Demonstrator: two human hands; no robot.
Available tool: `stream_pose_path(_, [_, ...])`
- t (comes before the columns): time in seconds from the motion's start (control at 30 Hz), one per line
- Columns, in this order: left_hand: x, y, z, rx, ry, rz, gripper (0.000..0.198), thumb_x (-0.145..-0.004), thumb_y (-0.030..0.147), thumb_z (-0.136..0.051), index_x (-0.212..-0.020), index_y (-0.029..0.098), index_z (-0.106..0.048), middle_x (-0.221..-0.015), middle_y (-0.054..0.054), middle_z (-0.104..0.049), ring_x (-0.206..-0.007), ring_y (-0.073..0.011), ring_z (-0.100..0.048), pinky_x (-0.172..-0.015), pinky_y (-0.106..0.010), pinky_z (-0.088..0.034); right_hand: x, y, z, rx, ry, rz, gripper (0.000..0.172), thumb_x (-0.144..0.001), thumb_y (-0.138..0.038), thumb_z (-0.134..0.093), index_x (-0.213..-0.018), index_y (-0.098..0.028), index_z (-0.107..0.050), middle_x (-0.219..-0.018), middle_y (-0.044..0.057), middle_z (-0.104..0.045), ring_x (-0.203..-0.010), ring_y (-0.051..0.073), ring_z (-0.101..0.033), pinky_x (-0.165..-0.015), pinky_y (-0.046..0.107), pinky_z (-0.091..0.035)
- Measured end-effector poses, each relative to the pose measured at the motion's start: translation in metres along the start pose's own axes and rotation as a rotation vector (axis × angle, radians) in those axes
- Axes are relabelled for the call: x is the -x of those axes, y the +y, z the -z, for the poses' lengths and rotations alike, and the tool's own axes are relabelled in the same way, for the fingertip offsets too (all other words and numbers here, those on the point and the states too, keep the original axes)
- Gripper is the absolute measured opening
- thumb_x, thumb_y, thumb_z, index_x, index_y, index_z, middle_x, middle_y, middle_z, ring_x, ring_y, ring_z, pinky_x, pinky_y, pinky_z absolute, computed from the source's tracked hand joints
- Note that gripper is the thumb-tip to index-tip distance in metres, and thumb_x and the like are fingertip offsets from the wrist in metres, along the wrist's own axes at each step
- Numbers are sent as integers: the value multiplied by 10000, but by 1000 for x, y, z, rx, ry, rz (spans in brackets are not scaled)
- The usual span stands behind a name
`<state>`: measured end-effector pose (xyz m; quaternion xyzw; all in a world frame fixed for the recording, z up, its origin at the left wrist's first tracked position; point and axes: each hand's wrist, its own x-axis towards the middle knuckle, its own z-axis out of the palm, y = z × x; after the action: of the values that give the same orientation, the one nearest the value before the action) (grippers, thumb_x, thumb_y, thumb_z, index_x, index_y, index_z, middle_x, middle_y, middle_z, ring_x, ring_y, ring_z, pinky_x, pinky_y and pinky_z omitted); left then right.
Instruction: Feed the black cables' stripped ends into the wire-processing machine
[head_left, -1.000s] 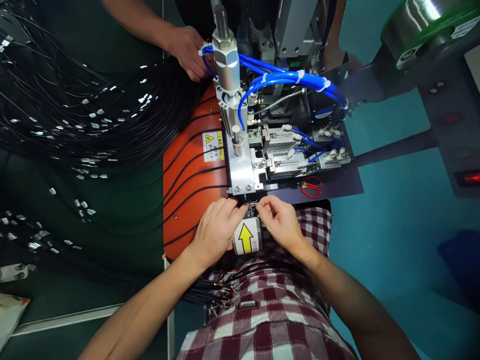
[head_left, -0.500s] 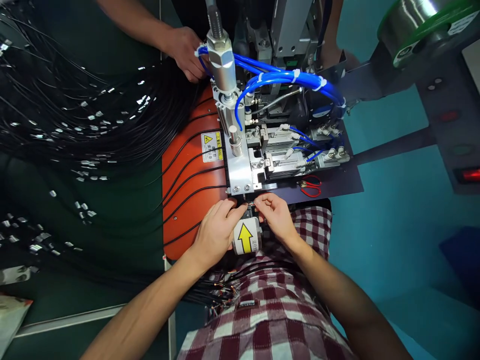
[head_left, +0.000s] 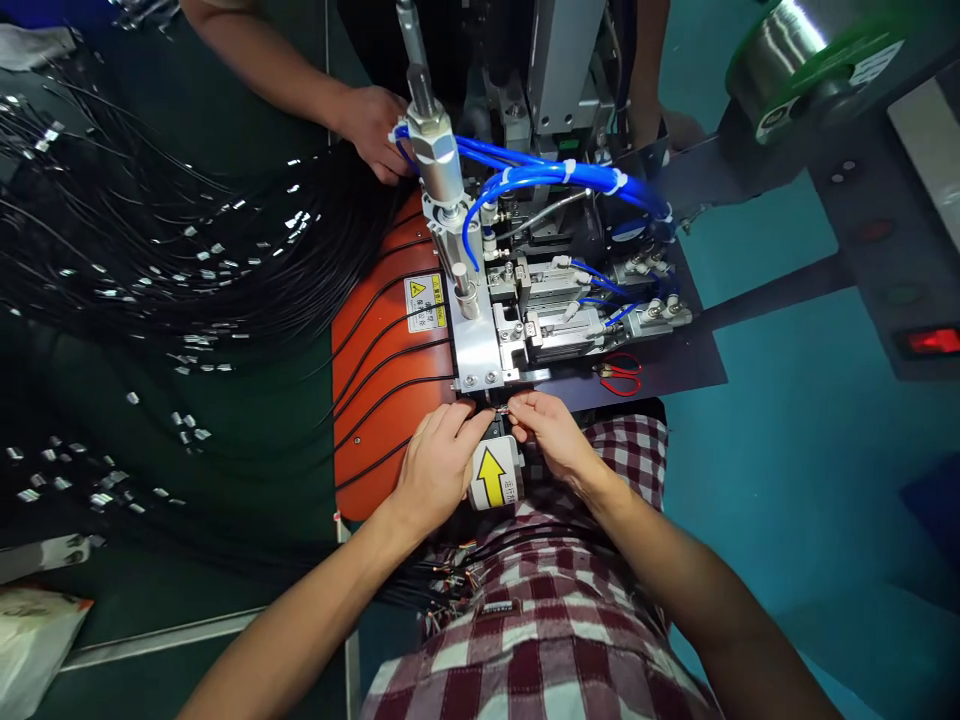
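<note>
My left hand (head_left: 439, 460) is closed at the near end of the machine (head_left: 480, 355), with a black cable (head_left: 379, 473) running under it across the orange plate (head_left: 390, 415). Its thumb presses beside the cable's thin wire ends (head_left: 502, 409). From the other side, my right hand (head_left: 551, 430) pinches those wire ends between thumb and fingertips. The wires are too small to make out singly. Just below both hands sits a round part with a yellow arrow label (head_left: 491, 475). More black cables lie side by side over the plate, their ends running into the machine.
A co-worker's hand (head_left: 379, 130) is at the plate's far end. Bundled black cables (head_left: 300, 240) with shiny tips spread over the left. Red-handled snips (head_left: 621, 374) lie right of the machine. Blue air hoses (head_left: 570, 175) arch above it. A solder wire spool (head_left: 810, 60) hangs upper right.
The view has shifted slightly. Both my hands stay at the same spot on the wire ends, with hardly any movement of the fingers.
</note>
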<state>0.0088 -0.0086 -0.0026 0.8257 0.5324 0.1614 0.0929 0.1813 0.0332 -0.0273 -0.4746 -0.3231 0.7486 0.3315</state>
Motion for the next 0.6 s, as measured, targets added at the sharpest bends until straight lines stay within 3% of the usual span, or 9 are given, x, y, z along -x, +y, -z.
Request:
stream_pose_path(0.17, [-4,3,0,-40,-3,-17,335,-896,156,-430,-1170,173,-622,-974,-102,-587,-832,-213,-520,-712,-326,-434,0,5,-4,-48,42,17,376,-754,-505,-671,-704,-161,-531,-620,-49,-510,-480,63,-424,-501,214,-335])
stream_pose_path(0.37, [-7,8,0,75,-5,109,353,-876,106,-400,-1133,183,-631,-971,-89,-561,-892,-214,-523,-775,-344,-465,1,10,-13,-101,94,78,397,-708,-516,-705,-683,-180,-495,-567,-71,-433,-482,68,-355,-484,217,-299])
stream_pose_path(0.47, [12,10,3,184,75,238,379,-919,132,-347,-1225,201,-558,-1127,-97,-529,-1045,-216,-516,-898,-372,-464,0,8,-11,-80,72,99,417,-702,-528,-704,-661,-177,-483,-574,-68,-426,-484,63,-335,-486,222,-275])
stream_pose_path(0.6, [52,14,6,-17,134,482,412,-950,244,-374,-1349,189,-463,-1242,-142,-501,-1131,-284,-486,-963,-473,-431,-3,8,-7,-71,47,116,412,-694,-514,-719,-664,-173,-490,-593,-69,-431,-487,58,-342,-496,228,-257])
